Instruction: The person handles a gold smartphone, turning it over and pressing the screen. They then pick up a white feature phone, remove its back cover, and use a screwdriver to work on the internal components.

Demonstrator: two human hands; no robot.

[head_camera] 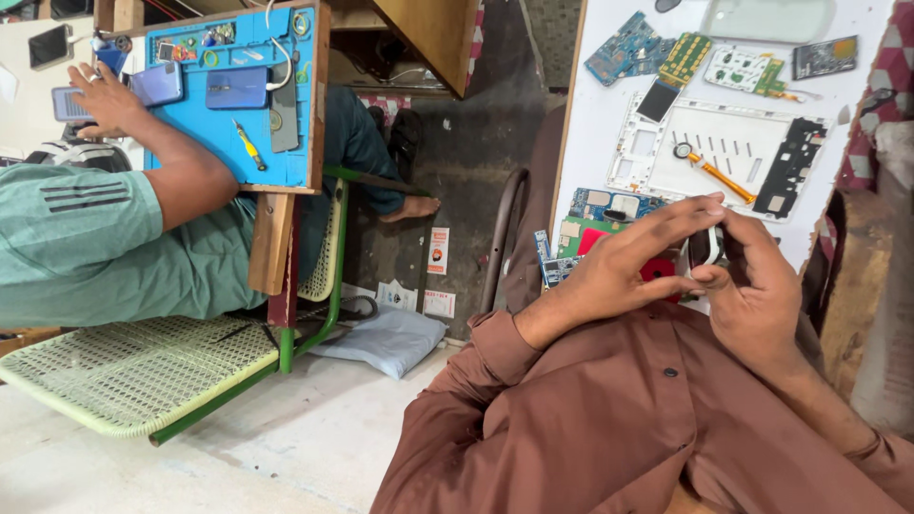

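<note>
A small white-and-black part (pixel 706 249), mostly hidden, sits pinched between both hands just below the white tablet frame (pixel 724 152).

Small white-and-orange printed packets (pixel 437 250) lie on the dark floor; a phone's dark screen (pixel 48 45) rests top left.

Pretty cluttered bench: white tablet frame (pixel 709 152) with an orange-handled tool (pixel 716 175) lying across it, blue circuit boards (pixel 630 48) up top. Off to the side, a co-worker's hand (pixel 107 100) rests by phones on a blue repair mat (pixel 243 90), screwdriver (pixel 249 145) on it.
</note>
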